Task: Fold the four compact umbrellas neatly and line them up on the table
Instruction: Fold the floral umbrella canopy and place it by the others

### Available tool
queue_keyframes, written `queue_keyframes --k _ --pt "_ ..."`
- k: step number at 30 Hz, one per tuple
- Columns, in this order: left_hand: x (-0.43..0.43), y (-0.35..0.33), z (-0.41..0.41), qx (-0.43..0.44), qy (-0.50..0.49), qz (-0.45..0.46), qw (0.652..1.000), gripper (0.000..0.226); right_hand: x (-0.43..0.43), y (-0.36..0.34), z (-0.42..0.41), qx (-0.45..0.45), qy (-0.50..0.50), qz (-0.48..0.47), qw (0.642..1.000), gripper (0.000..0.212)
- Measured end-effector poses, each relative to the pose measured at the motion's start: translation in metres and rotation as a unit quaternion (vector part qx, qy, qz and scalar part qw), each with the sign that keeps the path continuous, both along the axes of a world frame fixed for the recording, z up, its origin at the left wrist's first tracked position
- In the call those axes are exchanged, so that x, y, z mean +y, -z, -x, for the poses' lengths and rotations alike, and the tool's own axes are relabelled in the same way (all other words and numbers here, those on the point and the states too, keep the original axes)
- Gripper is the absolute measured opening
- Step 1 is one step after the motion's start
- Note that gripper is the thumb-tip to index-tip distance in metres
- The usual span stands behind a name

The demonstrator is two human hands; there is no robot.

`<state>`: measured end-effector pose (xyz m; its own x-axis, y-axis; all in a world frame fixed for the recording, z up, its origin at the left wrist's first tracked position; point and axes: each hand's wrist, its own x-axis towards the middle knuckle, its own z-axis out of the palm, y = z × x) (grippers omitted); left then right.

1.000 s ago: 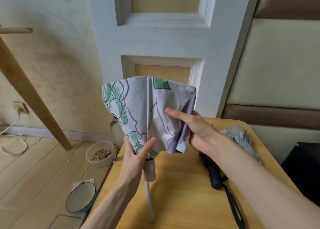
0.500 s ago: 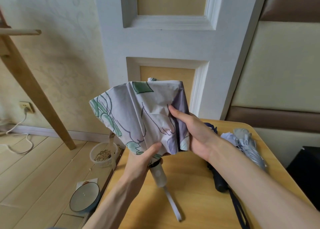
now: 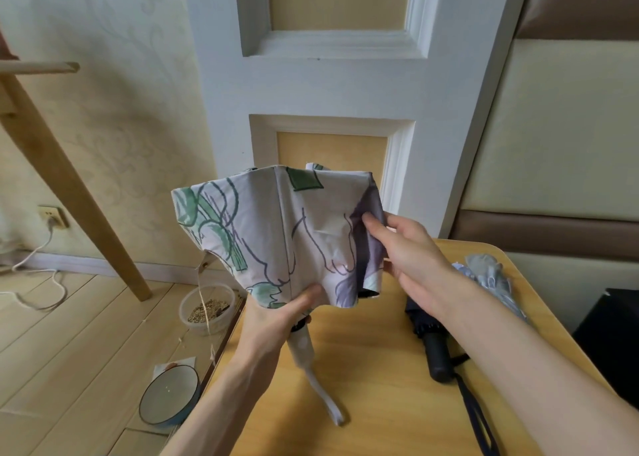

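Floral umbrella (image 3: 276,234) is held up above the desk (image 3: 363,369), near its far left corner, I think so its loose panels can be gathered. The left hand (image 3: 273,321) grips the hem above the handle; the right hand (image 3: 411,255) pinches a purple pleat. A black umbrella (image 3: 432,345) and a grey umbrella (image 3: 491,276) lie toward the right edge. I can read no writing.

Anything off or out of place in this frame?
A thin pale strand dangles from the left corner of the white floral-print fabric umbrella, which the left hand and right hand hold; frayed thread or tie, cannot tell.
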<state>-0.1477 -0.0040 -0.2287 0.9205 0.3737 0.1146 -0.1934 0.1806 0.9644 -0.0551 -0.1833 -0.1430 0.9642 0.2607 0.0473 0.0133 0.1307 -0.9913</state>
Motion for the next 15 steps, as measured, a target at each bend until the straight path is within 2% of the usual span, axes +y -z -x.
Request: queue_keyframes --k 2,5,9,12,13,15 --pt "0.003 0.000 -0.001 0.001 -0.003 -0.001 1.000 0.054 -0.008 -0.001 -0.002 -0.067 0.034 0.038 0.996 0.016" --pt "0.008 0.002 -0.004 -0.001 0.012 0.000 1.000 0.057 -0.016 -0.001 -0.003 -0.110 0.057 0.051 0.991 0.015" --pt "0.008 0.007 -0.003 -0.001 0.058 0.025 0.998 0.059 -0.026 0.005 -0.005 -0.114 0.046 0.067 0.990 0.020" --pt "0.003 0.005 0.001 0.024 0.081 0.065 0.994 0.049 -0.037 0.009 -0.004 -0.094 0.006 0.067 0.993 0.021" --pt "0.001 0.004 0.002 0.037 0.081 0.080 0.993 0.047 -0.043 0.012 -0.003 -0.086 -0.017 0.078 0.993 0.026" --pt "-0.003 0.006 0.001 0.049 0.068 0.076 0.994 0.048 -0.054 0.025 -0.001 -0.081 -0.048 0.147 0.985 0.055"
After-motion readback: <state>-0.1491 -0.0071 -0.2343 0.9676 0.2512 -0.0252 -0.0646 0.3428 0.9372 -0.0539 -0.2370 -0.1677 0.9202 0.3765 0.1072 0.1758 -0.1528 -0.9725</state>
